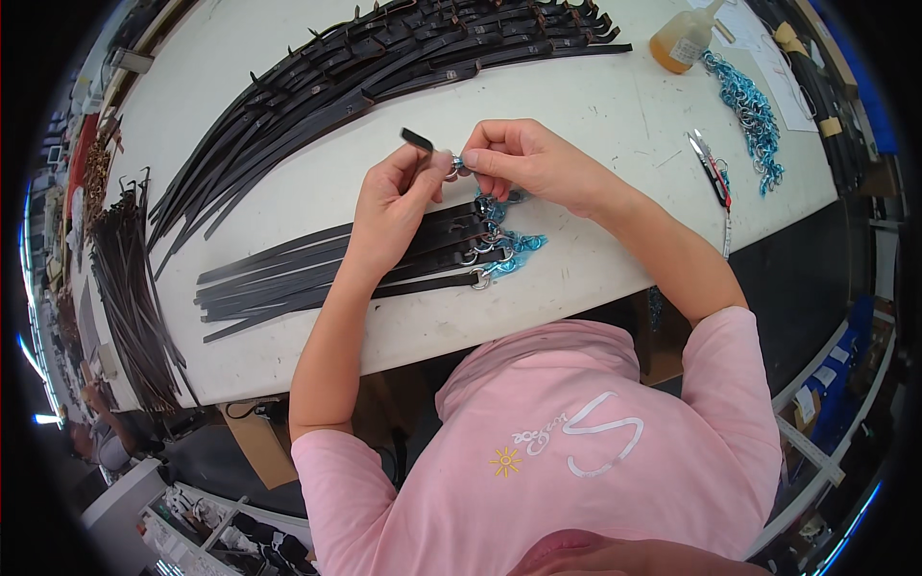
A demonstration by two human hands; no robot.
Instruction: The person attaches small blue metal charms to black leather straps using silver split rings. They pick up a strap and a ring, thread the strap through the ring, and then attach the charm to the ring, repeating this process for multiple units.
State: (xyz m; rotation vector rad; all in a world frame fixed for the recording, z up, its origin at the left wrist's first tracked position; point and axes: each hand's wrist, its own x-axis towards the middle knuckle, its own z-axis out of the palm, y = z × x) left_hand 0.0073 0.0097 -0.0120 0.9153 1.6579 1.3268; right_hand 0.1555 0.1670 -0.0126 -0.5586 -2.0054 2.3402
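Both hands meet above the white table (595, 125). My left hand (392, 197) is closed, and the end of a black strap (416, 140) sticks up from its fingers. Between the two hands is a small silver metal ring (453, 165) with a bit of blue on it. My right hand (523, 163) pinches this ring with thumb and fingertips. Just below lie several black straps (288, 266) side by side, with metal rings (480, 278) and crinkled blue film (523, 244) at their right ends. My fingers partly hide the ring and the held strap.
A large pile of black straps (317, 91) spreads across the back. More thin straps (134, 288) hang over the left edge. To the right are a bottle of amber liquid (680, 43), a heap of blue-wrapped rings (749, 106) and red-and-black snips (713, 173).
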